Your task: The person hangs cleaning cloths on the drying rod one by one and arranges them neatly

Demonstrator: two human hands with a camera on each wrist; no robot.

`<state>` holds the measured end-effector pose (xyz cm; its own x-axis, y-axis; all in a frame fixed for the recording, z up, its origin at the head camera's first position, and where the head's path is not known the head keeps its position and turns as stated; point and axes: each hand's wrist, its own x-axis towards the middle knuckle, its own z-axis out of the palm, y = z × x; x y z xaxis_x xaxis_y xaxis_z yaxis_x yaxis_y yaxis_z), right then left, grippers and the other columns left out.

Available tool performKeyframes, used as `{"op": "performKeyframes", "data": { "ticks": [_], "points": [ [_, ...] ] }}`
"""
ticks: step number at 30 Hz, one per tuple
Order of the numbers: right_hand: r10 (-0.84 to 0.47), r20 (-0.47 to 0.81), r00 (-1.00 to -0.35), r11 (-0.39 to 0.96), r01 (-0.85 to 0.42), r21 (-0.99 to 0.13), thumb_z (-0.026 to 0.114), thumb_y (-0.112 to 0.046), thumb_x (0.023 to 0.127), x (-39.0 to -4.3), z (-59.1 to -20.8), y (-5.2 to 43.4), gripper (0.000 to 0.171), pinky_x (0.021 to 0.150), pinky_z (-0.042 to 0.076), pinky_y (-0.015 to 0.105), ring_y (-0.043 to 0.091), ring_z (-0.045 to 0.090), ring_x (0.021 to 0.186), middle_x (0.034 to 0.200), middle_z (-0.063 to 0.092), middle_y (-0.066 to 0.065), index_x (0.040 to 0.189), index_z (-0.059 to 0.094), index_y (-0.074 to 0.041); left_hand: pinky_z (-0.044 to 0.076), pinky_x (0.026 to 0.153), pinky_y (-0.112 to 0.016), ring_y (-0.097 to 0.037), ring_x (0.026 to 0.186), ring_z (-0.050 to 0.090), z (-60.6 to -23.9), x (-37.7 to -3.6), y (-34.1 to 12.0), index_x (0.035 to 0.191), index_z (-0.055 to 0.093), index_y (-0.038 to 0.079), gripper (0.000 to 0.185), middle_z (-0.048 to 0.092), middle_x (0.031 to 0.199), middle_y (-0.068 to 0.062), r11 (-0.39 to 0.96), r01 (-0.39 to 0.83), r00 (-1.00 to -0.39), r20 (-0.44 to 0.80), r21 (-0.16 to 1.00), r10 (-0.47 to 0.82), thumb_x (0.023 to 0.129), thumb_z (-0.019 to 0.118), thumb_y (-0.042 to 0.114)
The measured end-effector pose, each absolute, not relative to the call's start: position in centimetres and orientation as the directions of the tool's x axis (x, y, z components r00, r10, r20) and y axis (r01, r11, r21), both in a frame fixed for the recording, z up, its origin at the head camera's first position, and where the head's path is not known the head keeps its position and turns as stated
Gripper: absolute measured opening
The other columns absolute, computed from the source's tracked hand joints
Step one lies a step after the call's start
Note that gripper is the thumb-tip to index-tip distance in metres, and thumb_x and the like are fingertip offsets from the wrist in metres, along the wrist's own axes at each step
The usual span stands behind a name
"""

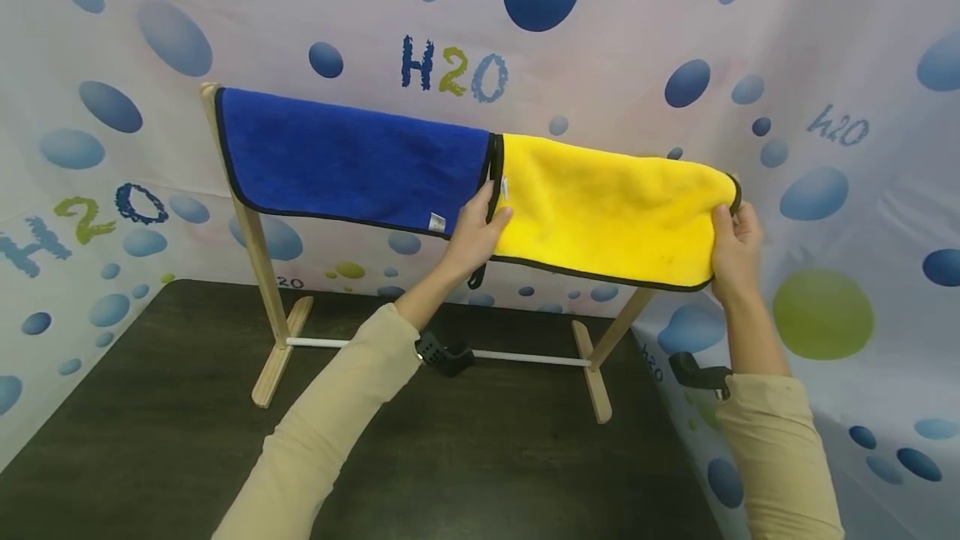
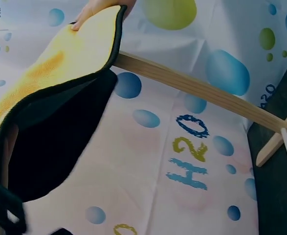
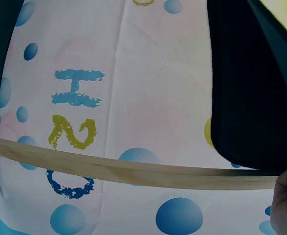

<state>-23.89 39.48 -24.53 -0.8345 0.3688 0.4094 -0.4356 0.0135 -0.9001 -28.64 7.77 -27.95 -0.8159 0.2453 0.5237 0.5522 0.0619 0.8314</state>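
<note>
A yellow towel [image 1: 607,207] with black edging hangs folded over the top of a wooden rack [image 1: 258,261]. My left hand [image 1: 474,232] grips its left edge, beside a black loop. At the right edge my right hand [image 1: 737,252] pinches the towel, thumb in front and fingers partly hidden behind. Left of it hangs a blue towel [image 1: 352,165], black-edged, with a small white label. In the left wrist view the yellow front [image 2: 45,68] stands apart from a dark back layer [image 2: 65,132]. The right wrist view shows that dark layer [image 3: 251,107] near the right hand [image 3: 286,203].
The rack's wooden feet [image 1: 600,394] stand on a dark tabletop [image 1: 480,457], joined by a white lower bar [image 1: 532,358]. Behind and at the sides hangs a white curtain [image 1: 615,57] printed with blue and green dots and H2O lettering.
</note>
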Motion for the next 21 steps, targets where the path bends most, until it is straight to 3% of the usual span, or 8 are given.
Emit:
{"op": "performKeyframes", "data": {
  "ticks": [2, 3, 5, 8, 12, 15, 18, 21],
  "points": [
    [0.418, 0.399, -0.816, 0.005, -0.437, -0.899, 0.052, -0.019, 0.092, -24.0, -24.3, 39.4, 0.012, 0.049, 0.044, 0.016, 0.009, 0.052, 0.056, 0.075, 0.056, 0.001, 0.101, 0.055, -0.011, 0.043, 0.083, -0.028, -0.018, 0.097, 0.050, -27.6, -28.8, 7.9, 0.133, 0.040, 0.000, 0.039, 0.052, 0.117, -0.015, 0.060, 0.562, -0.814, 0.540, 0.825, 0.213, 0.096, 0.045, 0.009],
    [0.432, 0.386, -0.815, -0.014, -0.434, -0.901, 0.052, -0.019, 0.092, -24.1, -24.2, 39.4, 0.011, 0.049, 0.045, 0.016, 0.009, 0.053, 0.057, 0.075, 0.056, 0.001, 0.100, 0.055, -0.011, 0.042, 0.074, -0.027, -0.019, 0.084, 0.048, -27.4, -28.9, 7.9, 0.130, 0.042, 0.000, 0.036, 0.053, 0.106, -0.016, 0.057, 0.564, -0.815, 0.545, 0.824, 0.197, 0.095, 0.045, 0.008],
    [0.453, 0.375, -0.809, -0.021, -0.431, -0.902, 0.054, -0.018, 0.091, -24.3, -24.2, 39.4, 0.010, 0.050, 0.046, 0.016, 0.009, 0.054, 0.057, 0.074, 0.058, 0.001, 0.097, 0.056, -0.010, 0.036, 0.065, -0.026, -0.020, 0.074, 0.041, -27.3, -29.0, 7.9, 0.126, 0.045, -0.001, 0.033, 0.052, 0.097, -0.015, 0.040, 0.559, -0.820, 0.546, 0.828, 0.172, 0.095, 0.047, 0.008],
    [0.409, 0.374, -0.832, -0.019, -0.417, -0.908, 0.056, -0.019, 0.090, -24.3, -24.8, 39.5, 0.011, 0.054, 0.048, 0.015, 0.009, 0.056, 0.062, 0.079, 0.059, 0.001, 0.098, 0.056, -0.011, 0.038, 0.069, -0.025, -0.019, 0.082, 0.045, -27.7, -29.1, 7.8, 0.126, 0.046, -0.001, 0.034, 0.054, 0.104, -0.015, 0.015, 0.533, -0.836, 0.524, 0.846, 0.164, 0.094, 0.049, 0.011],
    [0.188, 0.389, -0.902, 0.039, -0.389, -0.920, 0.051, -0.017, 0.093, -23.5, -26.6, 40.1, 0.024, 0.064, 0.049, 0.014, 0.008, 0.055, 0.080, 0.099, 0.055, -0.001, 0.116, 0.046, -0.016, 0.045, 0.076, -0.028, -0.021, 0.092, 0.051, -29.2, -28.7, 7.6, 0.129, 0.043, 0.000, 0.039, 0.054, 0.111, -0.017, 0.004, 0.506, -0.843, 0.494, 0.863, 0.211, 0.092, 0.052, 0.010],
    [0.046, 0.406, -0.913, 0.095, -0.400, -0.911, 0.048, -0.011, 0.094, -23.1, -27.8, 40.7, 0.034, 0.068, 0.049, 0.014, 0.007, 0.055, 0.086, 0.106, 0.054, -0.003, 0.125, 0.037, -0.018, 0.050, 0.079, -0.033, -0.025, 0.097, 0.055, -30.5, -28.3, 7.6, 0.131, 0.039, 0.000, 0.044, 0.054, 0.117, -0.018, 0.031, 0.519, -0.831, 0.497, 0.854, 0.249, 0.090, 0.053, 0.004],
    [0.024, 0.435, -0.900, 0.090, -0.431, -0.898, 0.048, -0.004, 0.093, -23.1, -28.4, 41.1, 0.037, 0.067, 0.050, 0.014, 0.006, 0.058, 0.084, 0.104, 0.057, -0.003, 0.125, 0.038, -0.017, 0.053, 0.077, -0.034, -0.029, 0.097, 0.058, -31.2, -28.2, 7.6, 0.132, 0.038, 0.000, 0.046, 0.055, 0.117, -0.020, 0.046, 0.537, -0.824, 0.512, 0.843, 0.241, 0.089, 0.053, 0.000],
    [0.059, 0.467, -0.882, 0.002, -0.468, -0.884, 0.046, 0.002, 0.092, -23.1, -27.9, 41.3, 0.036, 0.064, 0.051, 0.015, 0.007, 0.060, 0.079, 0.100, 0.060, 0.000, 0.123, 0.042, -0.015, 0.054, 0.075, -0.032, -0.029, 0.097, 0.059, -30.9, -28.3, 7.7, 0.133, 0.037, 0.001, 0.045, 0.055, 0.116, -0.020, 0.043, 0.533, -0.830, 0.512, 0.845, 0.221, 0.090, 0.051, 0.000]
  ]
}}
